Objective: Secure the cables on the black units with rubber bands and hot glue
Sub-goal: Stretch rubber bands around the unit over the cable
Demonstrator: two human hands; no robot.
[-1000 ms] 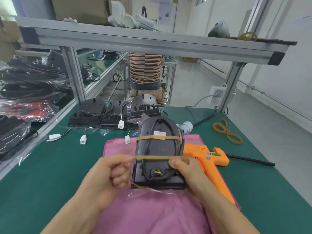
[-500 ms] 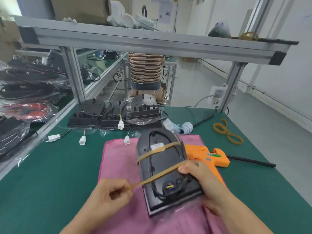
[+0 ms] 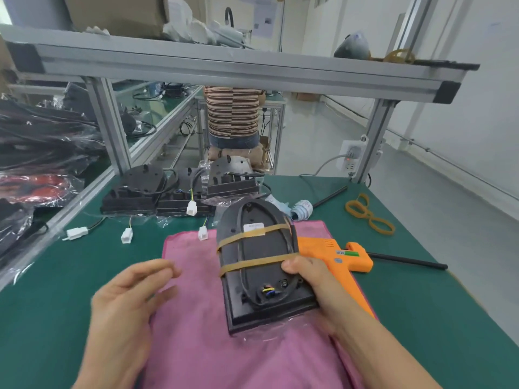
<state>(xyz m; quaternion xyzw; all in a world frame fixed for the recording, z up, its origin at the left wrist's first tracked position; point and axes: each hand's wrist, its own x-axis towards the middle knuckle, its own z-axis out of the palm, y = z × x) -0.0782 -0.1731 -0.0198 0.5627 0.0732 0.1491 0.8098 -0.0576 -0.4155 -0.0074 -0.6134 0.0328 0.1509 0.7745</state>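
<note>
Table (image 3: pixel 421 318): green-topped, carrying all items below. Pink cloth (image 3: pixel 196 332): spread at the near centre of the table, under the work. Black unit (image 3: pixel 261 265): lies on the pink cloth, rounded end toward 12 o'clock, square end toward 6 o'clock, long axis tilted slightly to 1 o'clock; its cable loops round the back face. Further black units (image 3: pixel 157 192): grouped at 11 o'clock, white connectors trailing. Glue gun (image 3: pixel 337 256): orange, touching the cloth's right edge, at 3 o'clock of the unit. Right hand (image 3: pixel 317 287): grips the unit's right edge, thumb on the nearer band. Left hand (image 3: pixel 132 301): fingers spread and relaxed, holding nothing, at 9 o'clock of the unit and apart from it. Rubber bands (image 3: pixel 254 262): two, stretched across the unit's width over the cable. Spare bands (image 3: pixel 368 214): loose at 2 o'clock. Judgement: banding looks complete; glue comes next, and the gun lies nearer the right hand, which is occupied.
</note>
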